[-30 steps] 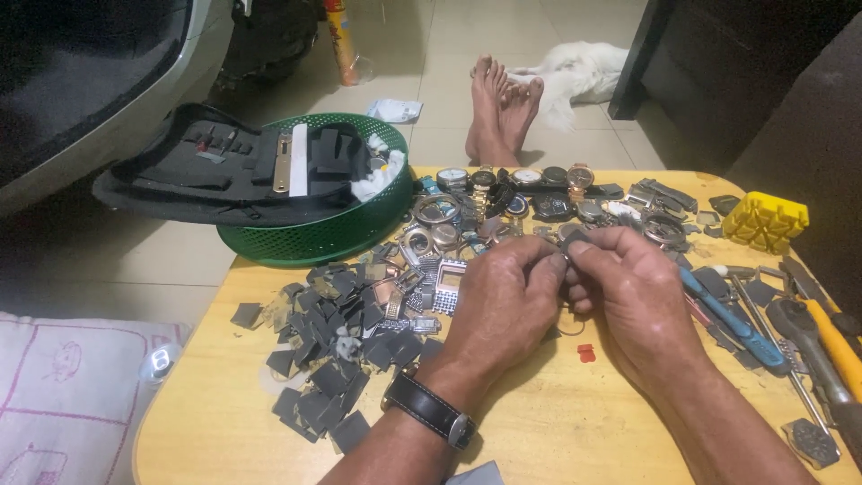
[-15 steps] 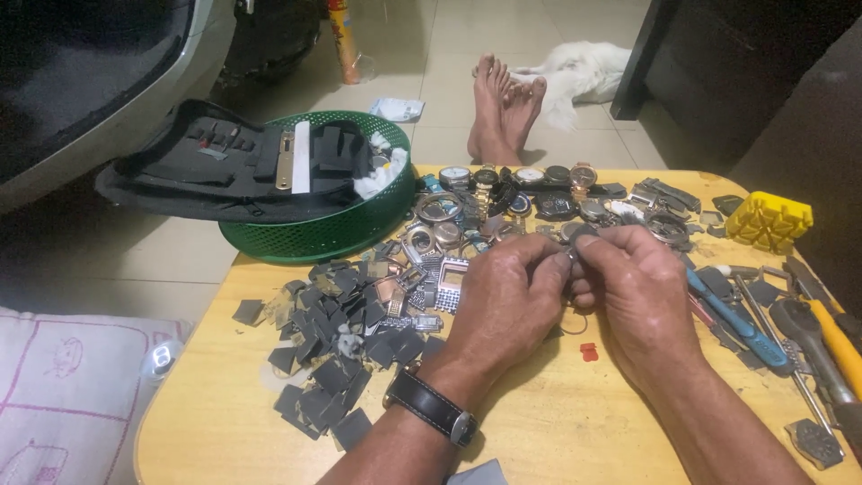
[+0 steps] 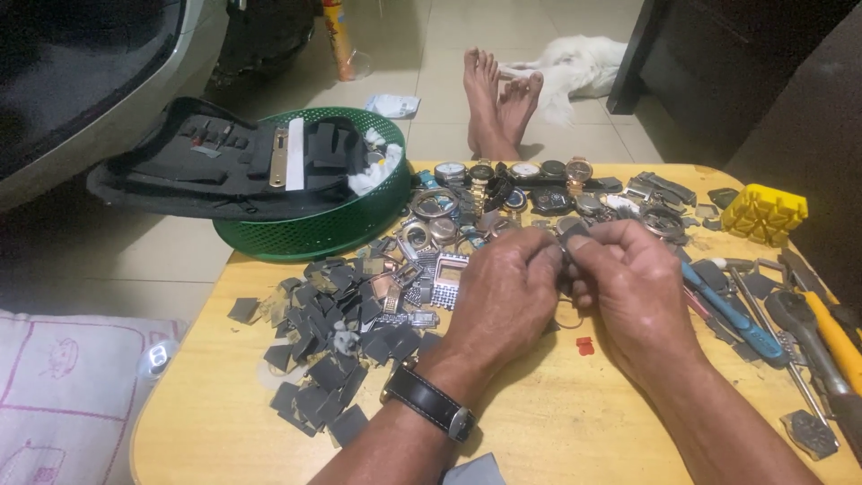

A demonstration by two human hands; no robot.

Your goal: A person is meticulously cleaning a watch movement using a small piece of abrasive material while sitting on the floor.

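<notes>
From the head view, your left hand (image 3: 503, 301) comes in from the lower middle with its back turned up, a black leather-strapped wristwatch (image 3: 429, 402) on the wrist, and its fingers curled shut toward the centre. Your right hand (image 3: 633, 292) mirrors it from the lower right, knuckles up, fingers bent inward so the tips of both hands meet above the table. Between them you pinch a small dark metal watch part (image 3: 568, 241); most of it is hidden by your fingers, so its exact shape cannot be told. It sits just above the light wooden table (image 3: 539, 422), near the middle.

Left of your hands lies a heap of flat dark grey pieces (image 3: 332, 350), with several silver metal watch-band links (image 3: 431, 278) beside it. A row of round wristwatch faces (image 3: 512, 175) lines the far edge. A green plastic mesh basket (image 3: 314, 235) stands at the far left corner, with an open black tool pouch (image 3: 224, 162) resting across it. A yellow plastic block holder (image 3: 763, 214) sits at the far right, a blue-handled tool (image 3: 732, 314) lies near your right hand, and a small red piece (image 3: 585, 345) lies on the table just below your hands.
</notes>
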